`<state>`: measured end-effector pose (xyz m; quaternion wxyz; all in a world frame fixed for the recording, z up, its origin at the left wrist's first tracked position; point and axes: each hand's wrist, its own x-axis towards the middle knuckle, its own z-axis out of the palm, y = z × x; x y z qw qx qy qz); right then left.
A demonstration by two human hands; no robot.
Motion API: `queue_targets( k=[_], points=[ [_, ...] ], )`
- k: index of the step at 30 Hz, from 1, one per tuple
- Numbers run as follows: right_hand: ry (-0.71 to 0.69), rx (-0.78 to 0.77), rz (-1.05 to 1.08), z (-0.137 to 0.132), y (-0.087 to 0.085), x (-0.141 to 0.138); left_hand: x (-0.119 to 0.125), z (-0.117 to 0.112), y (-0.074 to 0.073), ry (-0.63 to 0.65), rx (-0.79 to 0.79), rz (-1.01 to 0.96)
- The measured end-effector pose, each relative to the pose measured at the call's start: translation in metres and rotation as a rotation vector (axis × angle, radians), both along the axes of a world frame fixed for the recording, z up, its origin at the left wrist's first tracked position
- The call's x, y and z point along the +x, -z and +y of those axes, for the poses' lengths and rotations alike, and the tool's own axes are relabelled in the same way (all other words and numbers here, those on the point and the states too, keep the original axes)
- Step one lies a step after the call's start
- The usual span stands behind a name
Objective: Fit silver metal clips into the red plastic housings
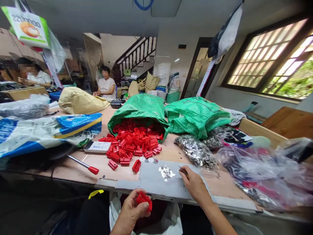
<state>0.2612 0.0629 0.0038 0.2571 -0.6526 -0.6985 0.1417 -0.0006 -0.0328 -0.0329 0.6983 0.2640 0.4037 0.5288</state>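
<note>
My left hand (132, 210) is closed round a red plastic part (144, 199), held just below the table's front edge with its hollow side upward. Over the grey mat (150, 178), my right hand (195, 187) pinches a thin dark pointed tool (183, 171), perhaps tweezers. The tool's tip points left, toward a small heap of flat shiny metal pieces (166, 172) a short way off. Behind the mat, many more red plastic parts (137, 138) spill out of an open green woven sack (141, 106).
A second green sack (195, 116) and a clear bag of metal pieces (194, 150) stand right of the pile. Crumpled plastic bags (264, 163) cover the right side. At left are a red-tipped lever (84, 164), a white box (97, 147) and a blue-white sack (49, 130). Two people sit beyond.
</note>
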Motion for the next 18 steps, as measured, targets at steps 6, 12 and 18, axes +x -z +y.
queue_targets(
  k=[6,12,18],
  points=[
    [-0.099,0.060,0.063,-0.007,0.008,-0.018,0.002,0.007,0.014,0.045,0.058,-0.041],
    [-0.189,0.094,0.142,-0.018,0.016,-0.038,0.003,0.014,0.022,0.070,0.133,-0.061],
    [-0.231,0.138,0.166,-0.016,0.027,-0.045,0.007,0.023,0.027,0.034,0.203,-0.101]
  ],
)
